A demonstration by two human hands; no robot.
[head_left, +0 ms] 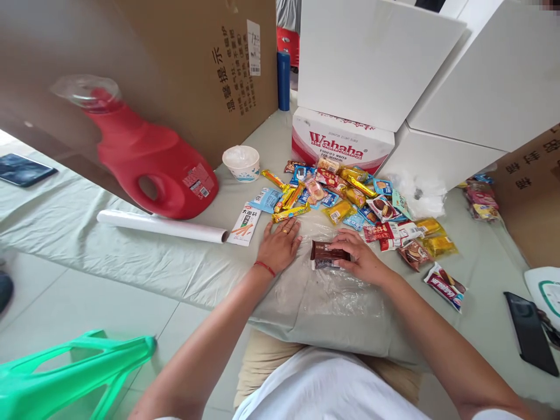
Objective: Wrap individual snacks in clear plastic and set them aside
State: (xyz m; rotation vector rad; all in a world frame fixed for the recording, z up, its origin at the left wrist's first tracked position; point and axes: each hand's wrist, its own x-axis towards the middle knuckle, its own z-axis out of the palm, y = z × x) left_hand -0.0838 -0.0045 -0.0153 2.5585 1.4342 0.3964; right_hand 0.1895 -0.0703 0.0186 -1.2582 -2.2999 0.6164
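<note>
My left hand (279, 245) lies flat with fingers spread on a clear plastic bag (336, 291) spread over the pale green sheet. A red string is round that wrist. My right hand (361, 256) grips a brown snack packet (326, 255) and holds it on the bag. Just beyond both hands lies a heap of several small wrapped snacks (345, 198) in yellow, blue, red and pink.
A red detergent jug (149, 160) lies on its side at left, a white roll (161, 226) in front of it. A paper cup (241, 162), a Wahaha box (341, 143), cardboard and white boxes stand behind. A phone (530, 339) lies right; a green stool (70, 373) bottom left.
</note>
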